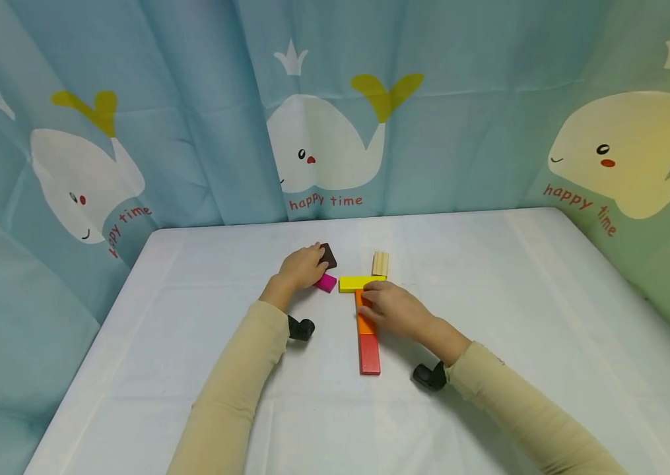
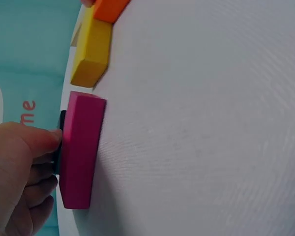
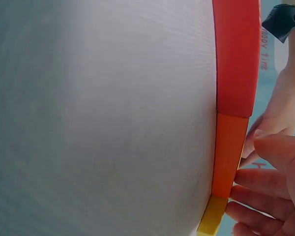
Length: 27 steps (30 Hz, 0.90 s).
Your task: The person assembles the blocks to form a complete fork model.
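Observation:
My left hand (image 1: 303, 267) pinches a dark brown block (image 1: 328, 256) between thumb and fingers. In the left wrist view, a magenta block (image 2: 81, 152) lies in front of the dark one and covers most of it. My right hand (image 1: 397, 308) rests with loosely extended fingers over an orange block (image 1: 366, 323), the fingertips near a yellow block (image 1: 354, 284). The yellow block lies crosswise at the far end of the orange one. A red block (image 1: 369, 355) joins the orange block's near end, in line with it.
Pale ridged wooden pieces (image 1: 380, 262) lie behind the yellow block's right end. A white cloth covers the table (image 1: 162, 369). Behind it hangs a blue curtain (image 1: 204, 132) with whale prints. Black wrist-worn devices (image 1: 430, 377) sit below both wrists.

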{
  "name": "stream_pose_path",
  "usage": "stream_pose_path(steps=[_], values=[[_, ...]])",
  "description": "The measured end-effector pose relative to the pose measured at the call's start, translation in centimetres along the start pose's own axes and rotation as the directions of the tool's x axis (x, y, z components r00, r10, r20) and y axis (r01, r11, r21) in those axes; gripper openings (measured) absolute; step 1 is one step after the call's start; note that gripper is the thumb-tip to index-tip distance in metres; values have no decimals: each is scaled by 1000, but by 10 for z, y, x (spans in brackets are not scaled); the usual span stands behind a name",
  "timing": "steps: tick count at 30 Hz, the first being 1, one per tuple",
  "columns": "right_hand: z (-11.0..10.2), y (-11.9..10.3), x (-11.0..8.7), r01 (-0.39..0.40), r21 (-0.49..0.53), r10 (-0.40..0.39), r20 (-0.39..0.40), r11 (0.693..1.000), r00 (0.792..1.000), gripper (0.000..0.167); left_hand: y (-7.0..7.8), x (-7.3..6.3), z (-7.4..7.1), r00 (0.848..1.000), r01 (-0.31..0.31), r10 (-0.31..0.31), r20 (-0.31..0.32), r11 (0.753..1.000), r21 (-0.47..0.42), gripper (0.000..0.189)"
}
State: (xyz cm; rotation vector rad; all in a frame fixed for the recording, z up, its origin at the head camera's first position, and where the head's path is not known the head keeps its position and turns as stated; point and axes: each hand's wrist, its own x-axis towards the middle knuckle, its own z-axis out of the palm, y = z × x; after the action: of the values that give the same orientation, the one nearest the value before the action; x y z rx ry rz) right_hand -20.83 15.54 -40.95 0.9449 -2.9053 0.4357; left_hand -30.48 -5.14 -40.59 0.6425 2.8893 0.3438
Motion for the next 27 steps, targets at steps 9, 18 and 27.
stream_pose_path(steps=[9,18,27], values=[[-3,-2,-1,-7,5,7,12,1000,1000,33,1,3,3,1000,15,-15,-2,1000,-7,47],[-4,-3,0,-11,0,11,18,1000,1000,35,6,5,4,1000,14,-14,1,1000,-3,46],[-4,-2,0,-2,-3,2,11,1000,1000,34,14,10,3,999,7,-7,34,1000,12,47]])
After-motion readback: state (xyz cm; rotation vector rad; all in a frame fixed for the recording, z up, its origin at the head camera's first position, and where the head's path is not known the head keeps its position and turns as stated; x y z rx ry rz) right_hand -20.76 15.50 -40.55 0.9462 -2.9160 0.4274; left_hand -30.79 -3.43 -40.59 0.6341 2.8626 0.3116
